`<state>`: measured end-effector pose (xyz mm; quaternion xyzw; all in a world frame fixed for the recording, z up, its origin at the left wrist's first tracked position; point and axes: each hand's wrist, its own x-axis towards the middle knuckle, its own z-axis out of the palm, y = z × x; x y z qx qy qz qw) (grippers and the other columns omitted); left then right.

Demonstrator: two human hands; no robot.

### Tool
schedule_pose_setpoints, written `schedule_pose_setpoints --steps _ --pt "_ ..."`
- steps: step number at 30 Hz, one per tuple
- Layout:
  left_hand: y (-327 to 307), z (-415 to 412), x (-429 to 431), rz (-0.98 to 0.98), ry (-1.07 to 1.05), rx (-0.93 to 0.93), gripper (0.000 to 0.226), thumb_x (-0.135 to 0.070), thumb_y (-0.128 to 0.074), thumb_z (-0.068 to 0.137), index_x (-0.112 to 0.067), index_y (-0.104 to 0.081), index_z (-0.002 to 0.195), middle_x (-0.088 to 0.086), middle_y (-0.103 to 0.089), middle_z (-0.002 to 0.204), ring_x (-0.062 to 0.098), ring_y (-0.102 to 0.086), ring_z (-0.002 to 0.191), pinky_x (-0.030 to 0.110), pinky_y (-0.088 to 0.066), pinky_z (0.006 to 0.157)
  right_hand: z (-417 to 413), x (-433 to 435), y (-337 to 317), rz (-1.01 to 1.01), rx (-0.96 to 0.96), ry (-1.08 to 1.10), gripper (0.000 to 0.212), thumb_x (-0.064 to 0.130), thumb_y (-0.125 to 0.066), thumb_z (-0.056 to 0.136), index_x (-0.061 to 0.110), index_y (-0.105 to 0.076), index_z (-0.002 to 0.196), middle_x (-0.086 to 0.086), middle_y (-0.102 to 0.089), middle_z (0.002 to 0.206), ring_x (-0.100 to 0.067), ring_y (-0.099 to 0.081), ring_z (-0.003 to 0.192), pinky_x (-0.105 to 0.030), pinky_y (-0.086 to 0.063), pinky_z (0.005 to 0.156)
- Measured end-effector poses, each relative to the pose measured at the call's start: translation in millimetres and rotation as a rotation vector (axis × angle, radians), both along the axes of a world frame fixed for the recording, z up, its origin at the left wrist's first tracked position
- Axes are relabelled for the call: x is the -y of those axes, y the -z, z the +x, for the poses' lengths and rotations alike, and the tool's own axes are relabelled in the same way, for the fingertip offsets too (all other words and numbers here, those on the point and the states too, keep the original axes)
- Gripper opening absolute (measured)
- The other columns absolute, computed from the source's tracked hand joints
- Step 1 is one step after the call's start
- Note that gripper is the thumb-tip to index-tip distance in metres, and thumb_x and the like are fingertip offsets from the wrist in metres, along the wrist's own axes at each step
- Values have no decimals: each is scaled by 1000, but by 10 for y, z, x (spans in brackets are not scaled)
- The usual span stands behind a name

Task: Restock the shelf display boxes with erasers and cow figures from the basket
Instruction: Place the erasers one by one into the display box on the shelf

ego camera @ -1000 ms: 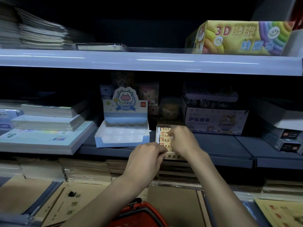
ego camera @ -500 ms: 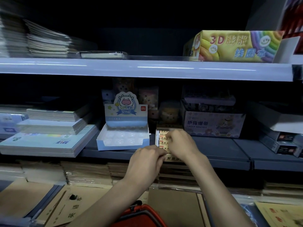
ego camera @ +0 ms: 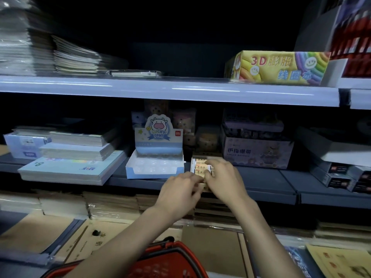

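Leftmost, on the upper shelf (ego camera: 180, 91), stacks of wrapped notebooks (ego camera: 36, 49) lie flat. Below them on the middle shelf (ego camera: 261, 183), pads of paper (ego camera: 70, 165) are piled in steps, and the widest, at the bottom, juts over the shelf edge. Just right of the pads stands the cow display box (ego camera: 158, 137), blue and white. Its back card is upright and shows a cartoon cow, and its low tray of round moulded hollows faces outward. At the bottom edge of the view the red basket (ego camera: 166, 257) sits between the person's forearms, with brown paper goods (ego camera: 60, 231) stacked on the lowest level to its left.

The left hand (ego camera: 178, 191) reaches the near end of the eraser box (ego camera: 202, 186), which stands just right of the cow display box with its narrow end toward the person. The hand's fingers are curled round that near corner and grip it. Paper-sleeved erasers (ego camera: 200, 162) show in rows in the box beyond the hands. The right hand (ego camera: 222, 177) lies over the erasers, fingers bent down with the tips touching the far ones and the thumb close to the left hand's fingertips. Whether it has one pinched cannot be told.

Right of that hand a pale bandage box (ego camera: 259, 153) sits further back on the same shelf, and dark boxes (ego camera: 339, 175) are stacked beyond it. Above, a yellow rainbow-printed box (ego camera: 279, 67) marked 3D stands near the right end of the upper shelf.
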<state>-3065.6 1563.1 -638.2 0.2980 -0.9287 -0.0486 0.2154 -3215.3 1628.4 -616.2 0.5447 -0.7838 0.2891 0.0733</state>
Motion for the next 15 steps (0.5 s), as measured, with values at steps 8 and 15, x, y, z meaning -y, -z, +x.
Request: schedule_pose_setpoints --steps 8,15 --pt "-8 662 -160 -53 -84 15 68 -61 -48 94 -32 -38 154 1 -39 159 24 -44 141 43 -41 113 453 -486 80 -122 -130 -87 58 47 -62 95 20 -53 145 -1 -51 150 -23 -46 138 -41 -39 112" --pt "512 1928 -347 -70 -174 156 76 -70 -43 91 -25 -42 152 9 -39 158 30 -41 143 51 -41 113 1188 -631 595 84 -139 -411 70 58 -57 94 23 -43 153 1 -45 155 -20 -40 144 -42 -37 117"
